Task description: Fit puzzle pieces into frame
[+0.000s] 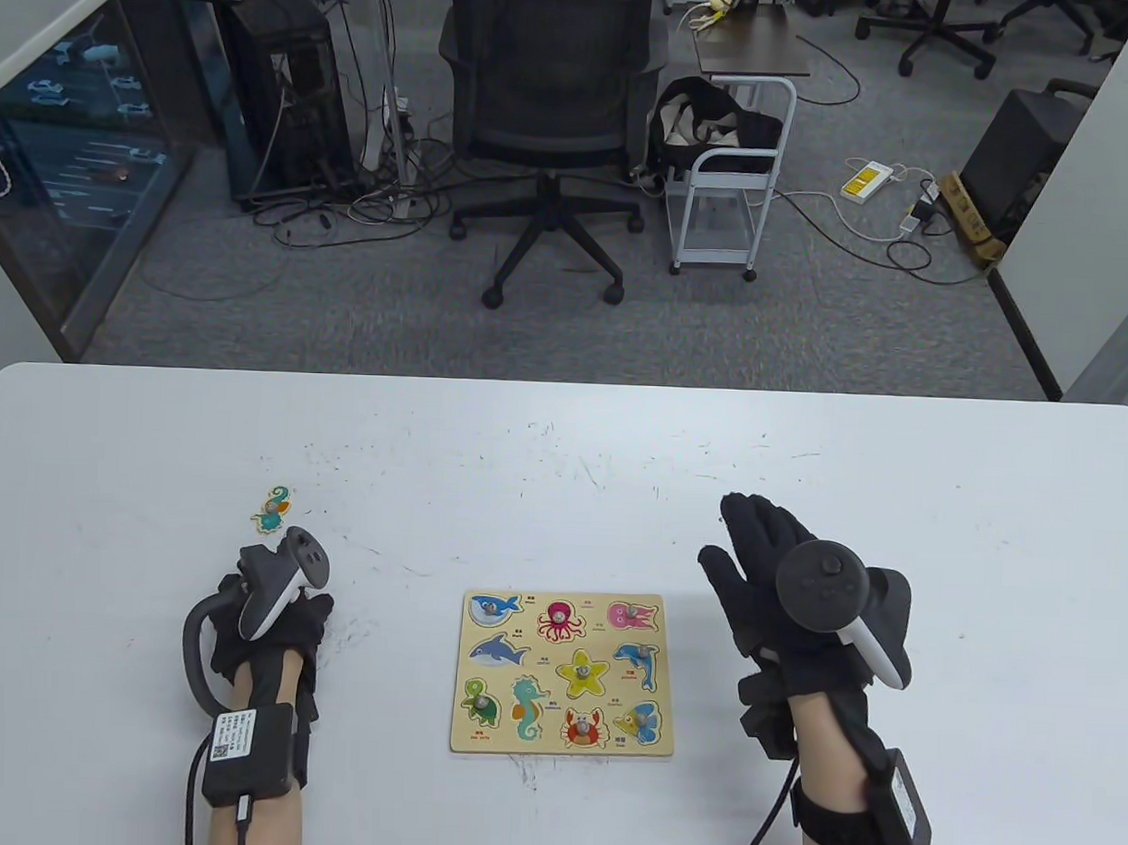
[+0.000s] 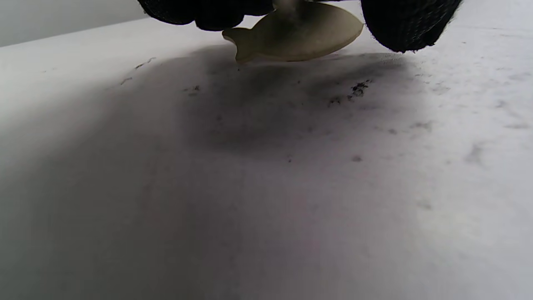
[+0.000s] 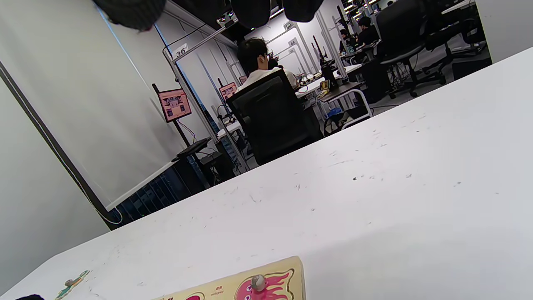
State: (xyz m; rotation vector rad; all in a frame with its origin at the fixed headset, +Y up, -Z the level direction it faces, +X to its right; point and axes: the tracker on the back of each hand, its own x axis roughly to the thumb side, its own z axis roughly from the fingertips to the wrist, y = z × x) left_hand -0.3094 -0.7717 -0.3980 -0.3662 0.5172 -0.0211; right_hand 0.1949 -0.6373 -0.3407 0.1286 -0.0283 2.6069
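Note:
The wooden puzzle frame (image 1: 557,748) lies flat at the table's front middle, with several sea-animal pieces seated in it. The shark recess (image 1: 496,651) and the seahorse recess (image 1: 529,710) show no knob. My left hand (image 1: 248,559) is left of the frame, fingers curled down. In the left wrist view its fingers (image 2: 410,25) hold a fish-shaped piece (image 2: 300,37) just above the table; this piece is hidden in the table view. A loose seahorse piece (image 1: 272,509) lies beyond the left hand. My right hand (image 1: 763,559) is open and empty, right of the frame.
The white table (image 1: 563,459) carries dark scuff marks. In the right wrist view the frame's corner (image 3: 233,283) with a pink piece (image 3: 266,287) sits at the bottom edge, and the seahorse piece (image 3: 73,283) lies at the far left. An office chair (image 1: 547,117) stands beyond the table.

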